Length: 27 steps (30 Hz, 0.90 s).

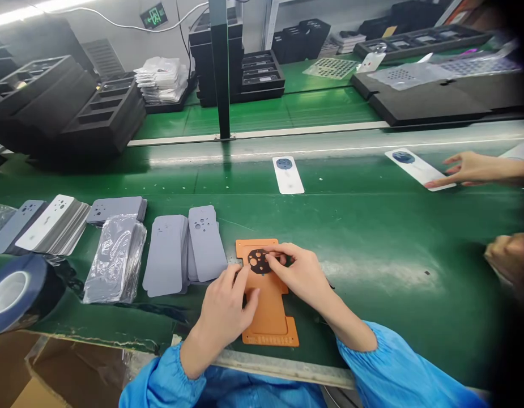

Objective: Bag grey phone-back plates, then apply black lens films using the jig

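Observation:
An orange jig (268,317) lies flat on the green belt in front of me. On its upper part sits a dark round piece with several holes (258,261). My right hand (298,272) pinches that dark piece at its right edge, fingers pressed together. My left hand (228,306) rests on the jig's left side, fingers bent and pressing down just below the dark piece. Both sleeves are blue.
Stacks of grey plates with holes (206,241) and a bagged bundle (115,258) lie to the left, with a roll of blue tape (15,292) at the far left. A white plate (288,174) lies on the belt beyond. Another person's hand (469,168) touches a white plate (417,167) at right. Black foam trays (75,107) stand behind.

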{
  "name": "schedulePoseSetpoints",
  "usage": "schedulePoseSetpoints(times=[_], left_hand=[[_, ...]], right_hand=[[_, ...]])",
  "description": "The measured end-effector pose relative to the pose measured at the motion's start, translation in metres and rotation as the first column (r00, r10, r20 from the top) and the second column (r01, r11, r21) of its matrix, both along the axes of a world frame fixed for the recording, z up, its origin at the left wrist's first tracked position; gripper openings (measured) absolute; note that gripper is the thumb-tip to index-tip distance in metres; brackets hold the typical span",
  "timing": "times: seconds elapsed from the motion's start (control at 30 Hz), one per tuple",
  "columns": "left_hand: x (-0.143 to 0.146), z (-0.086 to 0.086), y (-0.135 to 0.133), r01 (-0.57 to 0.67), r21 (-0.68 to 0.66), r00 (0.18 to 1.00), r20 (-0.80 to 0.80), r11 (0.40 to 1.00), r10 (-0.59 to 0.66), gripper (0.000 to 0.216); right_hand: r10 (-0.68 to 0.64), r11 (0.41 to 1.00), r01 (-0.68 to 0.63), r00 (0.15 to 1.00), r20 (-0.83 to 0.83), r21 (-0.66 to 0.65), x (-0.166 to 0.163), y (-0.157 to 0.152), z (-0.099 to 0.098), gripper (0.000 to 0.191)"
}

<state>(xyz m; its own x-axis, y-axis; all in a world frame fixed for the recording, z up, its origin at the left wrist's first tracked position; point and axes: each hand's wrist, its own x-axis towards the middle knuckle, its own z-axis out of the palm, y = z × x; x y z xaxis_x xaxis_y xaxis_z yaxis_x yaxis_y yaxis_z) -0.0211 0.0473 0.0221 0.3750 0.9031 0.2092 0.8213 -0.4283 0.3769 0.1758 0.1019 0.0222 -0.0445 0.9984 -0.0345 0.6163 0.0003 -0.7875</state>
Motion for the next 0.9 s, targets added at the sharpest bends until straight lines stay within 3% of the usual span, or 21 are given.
schedulePoseSetpoints(times=[0.37, 0.9], left_hand=[[0.0022, -0.004, -0.0002, 0.019, 0.084, 1.0, -0.005, 0.996, -0.018, 0.044], [0.0049, -0.0074, 0.0008, -0.017, 0.07, 0.995, -0.097, 0.997, 0.023, 0.045]], right_hand=[[-0.009, 1.0, 0.008, 1.0, 0.025, 0.03, -0.0023, -0.0018, -0.0023, 0.026], [0.007, 0.985, -0.018, 0.998, 0.067, 0.173, -0.0054, -0.0056, -0.0064, 0.023]])
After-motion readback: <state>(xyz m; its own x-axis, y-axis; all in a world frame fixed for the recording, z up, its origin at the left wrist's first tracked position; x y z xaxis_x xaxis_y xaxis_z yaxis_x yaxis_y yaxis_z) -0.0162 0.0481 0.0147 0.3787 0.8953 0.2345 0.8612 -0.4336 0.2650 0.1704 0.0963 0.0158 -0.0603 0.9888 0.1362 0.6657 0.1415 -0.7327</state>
